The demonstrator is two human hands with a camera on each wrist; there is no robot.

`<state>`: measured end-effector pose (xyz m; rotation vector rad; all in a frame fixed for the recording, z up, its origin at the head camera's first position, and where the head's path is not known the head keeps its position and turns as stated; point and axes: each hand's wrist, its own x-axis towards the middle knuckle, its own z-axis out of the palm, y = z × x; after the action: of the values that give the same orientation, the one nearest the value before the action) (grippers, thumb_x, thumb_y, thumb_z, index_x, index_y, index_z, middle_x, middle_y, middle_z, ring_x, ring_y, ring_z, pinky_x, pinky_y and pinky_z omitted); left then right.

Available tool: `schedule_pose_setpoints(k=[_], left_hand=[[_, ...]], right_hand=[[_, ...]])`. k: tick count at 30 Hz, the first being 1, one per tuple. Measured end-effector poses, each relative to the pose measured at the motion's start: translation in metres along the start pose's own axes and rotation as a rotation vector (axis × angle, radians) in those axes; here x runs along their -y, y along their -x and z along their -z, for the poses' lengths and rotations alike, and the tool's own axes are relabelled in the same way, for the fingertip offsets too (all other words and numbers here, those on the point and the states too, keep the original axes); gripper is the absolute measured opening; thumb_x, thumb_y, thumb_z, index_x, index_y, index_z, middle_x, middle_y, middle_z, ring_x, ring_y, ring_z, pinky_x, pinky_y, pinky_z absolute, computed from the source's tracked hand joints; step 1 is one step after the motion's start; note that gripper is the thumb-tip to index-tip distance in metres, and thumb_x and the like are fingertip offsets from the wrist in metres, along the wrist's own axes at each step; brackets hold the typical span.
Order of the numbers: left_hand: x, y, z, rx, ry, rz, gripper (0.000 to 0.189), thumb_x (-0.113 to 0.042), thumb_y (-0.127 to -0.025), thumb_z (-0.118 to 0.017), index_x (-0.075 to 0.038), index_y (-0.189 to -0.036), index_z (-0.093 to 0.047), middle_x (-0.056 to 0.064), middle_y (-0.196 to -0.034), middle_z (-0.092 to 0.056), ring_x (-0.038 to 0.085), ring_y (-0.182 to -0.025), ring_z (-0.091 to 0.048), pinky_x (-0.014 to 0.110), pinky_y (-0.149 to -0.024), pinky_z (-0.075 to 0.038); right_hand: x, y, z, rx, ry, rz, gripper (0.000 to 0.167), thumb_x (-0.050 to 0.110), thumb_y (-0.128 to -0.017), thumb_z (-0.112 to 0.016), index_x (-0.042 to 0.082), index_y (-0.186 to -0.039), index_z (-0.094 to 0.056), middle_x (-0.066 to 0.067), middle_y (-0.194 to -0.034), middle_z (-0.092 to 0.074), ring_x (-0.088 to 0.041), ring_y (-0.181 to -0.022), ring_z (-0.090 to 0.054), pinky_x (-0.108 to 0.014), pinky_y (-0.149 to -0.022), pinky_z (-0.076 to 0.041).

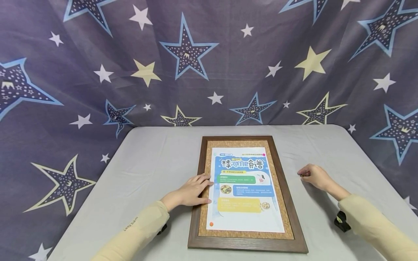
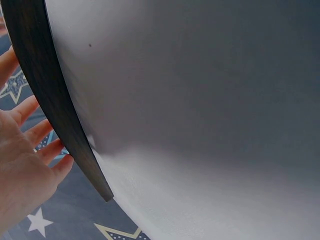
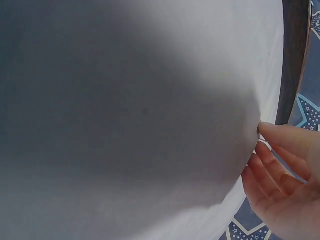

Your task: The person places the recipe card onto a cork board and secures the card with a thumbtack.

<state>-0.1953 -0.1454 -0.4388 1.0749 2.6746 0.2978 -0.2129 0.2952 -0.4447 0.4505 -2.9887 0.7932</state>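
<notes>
A cork board [image 1: 249, 235] in a brown wooden frame [image 1: 248, 243] lies on the table. On it is a printed poster [image 1: 241, 221] with Chinese lettering and green, blue and yellow boxes. A pink pushpin [image 1: 263, 154] sits at the poster's upper right corner, an orange pushpin [image 1: 211, 224] at its lower left. My left hand [image 1: 192, 191] rests across the frame's left side, fingers spread, fingertips at the poster's edge. Right of the board, my right hand [image 1: 315, 176] pinches a small dark object [image 3: 259, 132] close to the tabletop; fingertips hide most of it.
A light grey cloth covers the table [image 1: 153, 156]. Behind and beside it hangs a dark curtain [image 1: 209, 87] printed with stars. A black wrist device [image 1: 342, 222] shows beneath the right sleeve.
</notes>
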Motion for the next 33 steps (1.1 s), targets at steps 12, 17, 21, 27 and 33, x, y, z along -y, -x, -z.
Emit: schedule_pose_setpoints(k=[12,17,21,27,33], left_hand=[[0.0006,-0.0005,-0.0004,0.001,0.003,-0.004,0.058,-0.043,-0.087,-0.051,-0.009,-0.132,-0.038,0.015,-0.142,-0.023,0.034,-0.131,-0.015,0.049,-0.103,-0.016],[0.0,0.0,0.0005,0.002,0.002,-0.003,0.058,-0.042,-0.087,-0.051,-0.009,-0.132,-0.038,0.014,-0.142,-0.023,0.033,-0.132,-0.014,0.049,-0.104,-0.016],[-0.0003,0.0004,0.0008,0.002,0.004,-0.003,0.058,-0.043,-0.087,-0.051,-0.008,-0.132,-0.038,0.014,-0.143,-0.022,0.033,-0.132,-0.014,0.049,-0.103,-0.016],[0.0003,0.0001,0.0001,0.001,0.003,-0.005,0.058,-0.043,-0.087,-0.051,-0.009,-0.132,-0.038,0.014,-0.143,-0.022,0.033,-0.132,-0.014,0.049,-0.104,-0.016],[0.0015,-0.0005,-0.0013,-0.006,-0.001,-0.006,0.059,-0.043,-0.086,-0.051,-0.01,-0.132,-0.038,0.014,-0.143,-0.022,0.033,-0.132,-0.014,0.049,-0.104,-0.016]], right_hand=[[-0.0008,-0.0002,-0.0007,0.024,-0.005,0.02,0.006,-0.007,-0.072,-0.062,-0.006,-0.078,-0.065,-0.01,-0.072,-0.061,-0.022,-0.065,-0.056,-0.036,-0.059,-0.045],[-0.0012,-0.0007,-0.0003,0.026,-0.001,0.022,0.005,-0.007,-0.073,-0.062,-0.006,-0.077,-0.064,-0.01,-0.072,-0.061,-0.021,-0.064,-0.055,-0.036,-0.058,-0.044],[-0.0008,-0.0008,-0.0001,0.028,0.002,0.022,0.005,-0.007,-0.073,-0.061,-0.006,-0.076,-0.064,-0.011,-0.072,-0.061,-0.023,-0.065,-0.055,-0.037,-0.059,-0.045],[-0.0008,0.0004,-0.001,0.008,-0.001,0.034,0.006,-0.008,-0.072,-0.061,-0.006,-0.077,-0.065,-0.012,-0.073,-0.062,-0.026,-0.067,-0.057,-0.04,-0.061,-0.047],[-0.0016,0.0012,-0.001,-0.008,-0.005,0.037,0.007,-0.008,-0.073,-0.06,-0.006,-0.077,-0.065,-0.014,-0.074,-0.063,-0.028,-0.068,-0.059,-0.041,-0.062,-0.047]])
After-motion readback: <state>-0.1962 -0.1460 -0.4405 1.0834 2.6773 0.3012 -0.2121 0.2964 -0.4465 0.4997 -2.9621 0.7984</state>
